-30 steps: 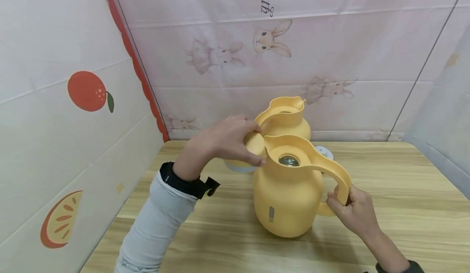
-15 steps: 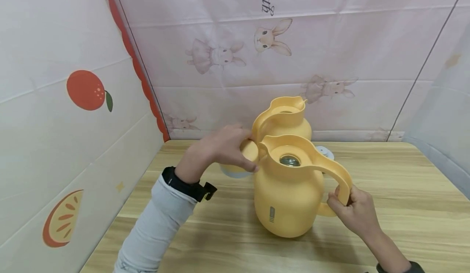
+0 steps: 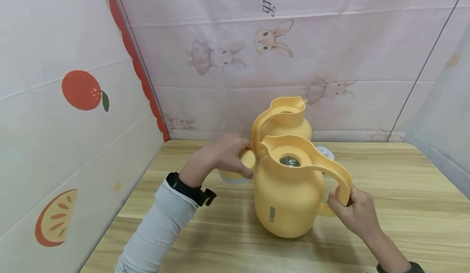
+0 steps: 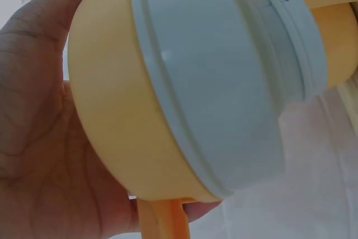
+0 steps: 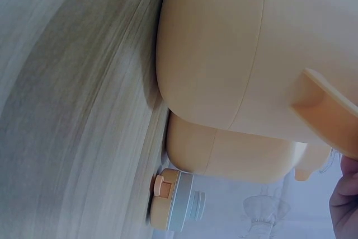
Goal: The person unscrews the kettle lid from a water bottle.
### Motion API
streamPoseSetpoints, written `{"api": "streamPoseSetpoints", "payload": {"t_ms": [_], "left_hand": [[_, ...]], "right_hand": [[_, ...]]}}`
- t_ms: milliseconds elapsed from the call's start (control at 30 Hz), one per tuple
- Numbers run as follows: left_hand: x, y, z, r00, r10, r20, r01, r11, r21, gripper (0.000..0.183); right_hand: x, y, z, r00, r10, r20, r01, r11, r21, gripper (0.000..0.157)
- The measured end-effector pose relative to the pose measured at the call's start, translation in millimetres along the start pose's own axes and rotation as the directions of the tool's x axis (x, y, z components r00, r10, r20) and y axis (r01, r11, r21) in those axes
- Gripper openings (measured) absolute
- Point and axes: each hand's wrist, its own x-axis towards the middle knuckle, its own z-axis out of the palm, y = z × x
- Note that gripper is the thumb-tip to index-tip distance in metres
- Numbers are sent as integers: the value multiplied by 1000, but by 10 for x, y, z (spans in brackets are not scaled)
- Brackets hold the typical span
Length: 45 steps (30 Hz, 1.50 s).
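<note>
My left hand [image 3: 224, 154] holds a yellow jug lid [image 3: 248, 158] with a pale grey underside [image 4: 207, 82], left of the front jug. In the left wrist view, the palm lies behind the lid and an orange tab [image 4: 163, 219] sticks out below it. The front yellow vacuum jug [image 3: 288, 199] stands upright without a lid, its round glass mouth showing. My right hand [image 3: 358, 211] grips this jug's handle [image 3: 343, 179]. Close behind stands a second yellow jug [image 3: 302, 128], also lidless and partly hidden, its handle turned toward the left hand.
Another lid [image 5: 168, 200] rests on the wooden table [image 3: 385, 183] with its grey plug upward; the head view shows only its pale part [image 3: 325, 153] behind the front jug. A pink rabbit-print sheet [image 3: 220, 12] hangs behind, and a fruit-print sheet [image 3: 33, 142] at the left.
My left hand has moved the lid a little left and down, away from the front jug's spout. The right hand and both jugs have stayed in place.
</note>
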Motion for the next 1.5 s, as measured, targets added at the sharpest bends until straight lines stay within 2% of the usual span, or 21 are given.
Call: {"api": "streamPoseSetpoints", "payload": {"t_ms": [167,400,533,800,1200,1500], "left_hand": [[-3,-28,61,1000,-25,-6,24,999,-21,52],[-3,-63,162,994,-102,43,104,993,-53,62],[-4,-89,237,990,-127,64,129,991,-34,64],[29,-165,394,986,-145,87,147,989,-9,68],[44,-239,575,989,-139,55,139,990,-1,61],[62,-282,632,986,-156,55,157,988,-10,60]], "right_hand": [[0,0,-19,1000,-6,-7,6,1000,12,27],[-2,-2,-59,1000,1,8,-1,1000,8,27],[-4,-6,-71,1000,3,12,-3,1000,7,27],[-3,-7,-75,1000,3,13,-3,1000,8,27],[18,10,-74,1000,13,11,-13,1000,16,28],[80,3,-99,1000,11,14,-12,1000,18,28]]}}
